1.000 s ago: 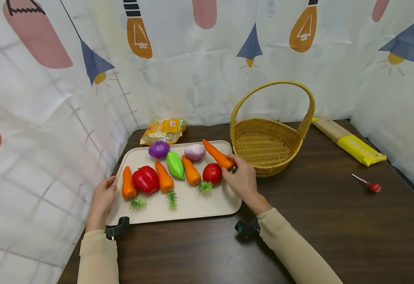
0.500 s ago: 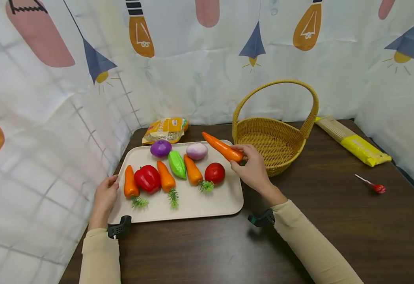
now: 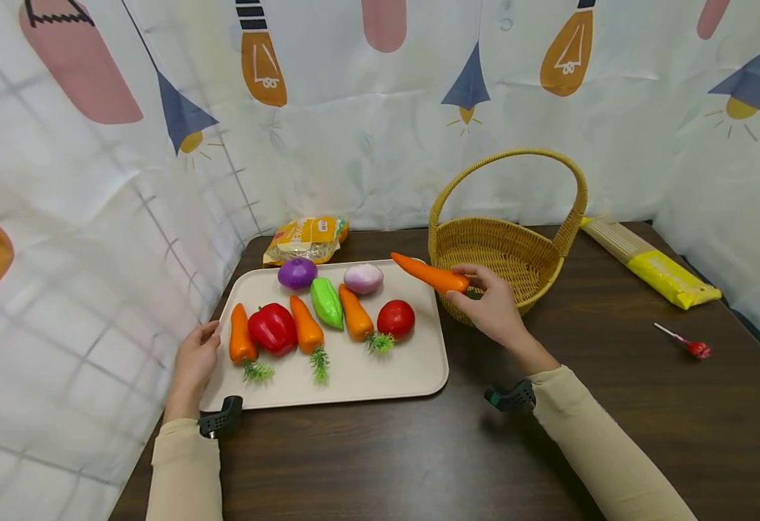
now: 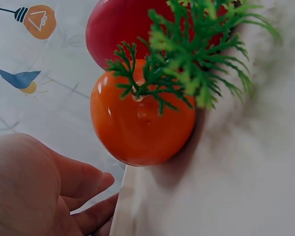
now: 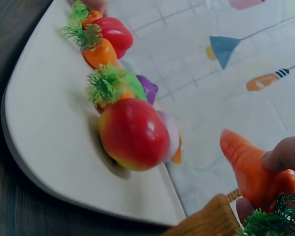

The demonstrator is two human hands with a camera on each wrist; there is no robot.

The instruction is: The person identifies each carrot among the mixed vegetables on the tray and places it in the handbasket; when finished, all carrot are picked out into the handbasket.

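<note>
My right hand [image 3: 494, 307] pinches an orange carrot [image 3: 431, 276] by its thick end, raised near the tray's right edge and in front of the basket [image 3: 530, 268]. In the right wrist view, thumb and fingers hold the carrot [image 5: 253, 172], with its green top hanging below. My left hand [image 3: 194, 365] rests at the left edge of the cream tray [image 3: 380, 376]. In the left wrist view, its fingers [image 4: 96, 216] lie loosely against the tray's outer edge, beside another carrot [image 4: 142, 130]. Also on the tray are a red bell pepper [image 3: 273, 329] and a round red fruit [image 3: 396, 319].
More carrots [image 3: 356, 312], a green vegetable [image 3: 326, 304], a purple onion [image 3: 297, 273] and a pale purple one [image 3: 363, 278] lie on the tray. Behind it sits a yellow bag [image 3: 308, 239]. A noodle packet [image 3: 653, 264] and a lollipop [image 3: 699, 350] are at right.
My right hand has lifted the carrot off the tray beside the red fruit and carried it right toward the basket. The left hand stays at the tray's edge.
</note>
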